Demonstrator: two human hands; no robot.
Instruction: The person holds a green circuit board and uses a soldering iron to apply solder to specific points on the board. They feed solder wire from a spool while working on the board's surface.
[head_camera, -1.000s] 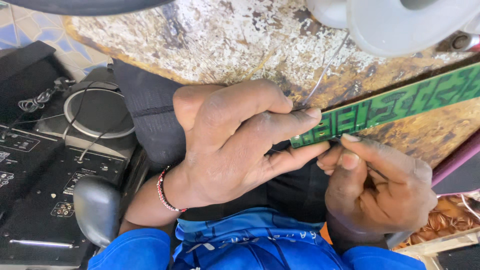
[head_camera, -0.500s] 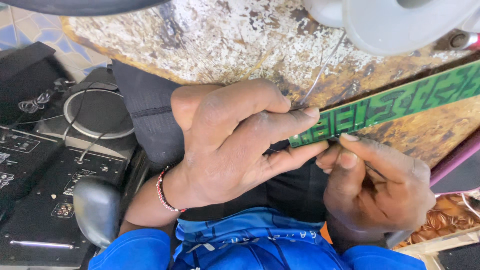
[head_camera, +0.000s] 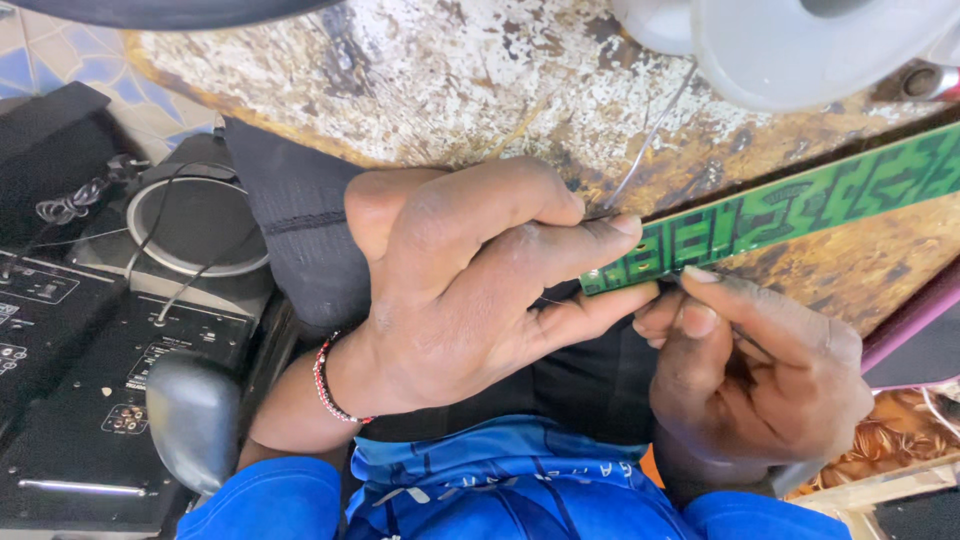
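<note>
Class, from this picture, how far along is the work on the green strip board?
Done: the green strip board is pinched at its near end by the left hand. In hand: the right hand works a thin tool at that end, beside a fine wire. Left: no finished joint shows, and the rest of the board lies untouched over the worn bench.

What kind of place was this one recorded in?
Probably an electronics repair bench: a worn, paint-flaked worktop, a long green circuit board held by the left hand and right hand, and black audio equipment.
</note>
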